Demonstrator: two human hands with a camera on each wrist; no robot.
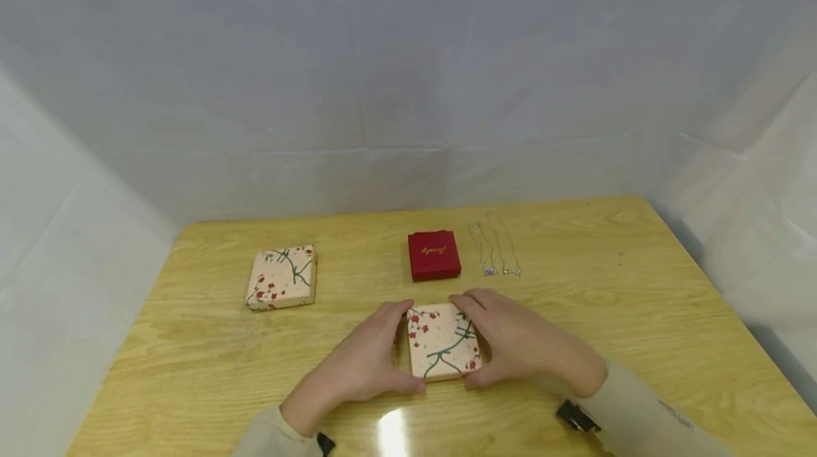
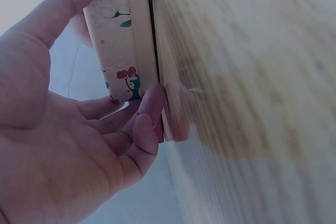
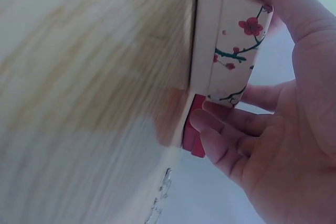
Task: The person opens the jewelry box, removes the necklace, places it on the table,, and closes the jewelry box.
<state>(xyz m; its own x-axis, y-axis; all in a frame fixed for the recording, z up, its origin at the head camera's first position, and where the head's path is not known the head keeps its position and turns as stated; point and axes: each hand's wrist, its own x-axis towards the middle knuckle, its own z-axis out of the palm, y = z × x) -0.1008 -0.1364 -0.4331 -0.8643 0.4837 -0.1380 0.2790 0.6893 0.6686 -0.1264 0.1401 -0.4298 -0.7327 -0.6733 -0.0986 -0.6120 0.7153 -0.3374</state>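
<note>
My fingers [image 1: 408,382] pinch the blossom-print lidded box [image 1: 443,340] from both sides, thumbs at the near corners, forefingers at the far ones, probably to keep it square on the bench [image 1: 587,258]. My left hand [image 1: 360,361] and right hand [image 1: 510,336] angle inward, palms facing. Beyond them sit a red jewelry box [image 1: 435,256] and two chain necklaces [image 1: 489,271], likely stretched out against tangling; a matching blossom-print box [image 1: 281,278] lies off left.

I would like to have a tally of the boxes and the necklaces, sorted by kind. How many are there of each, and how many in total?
Flowered boxes: 2
Red box: 1
Necklaces: 2
Total: 5
</note>
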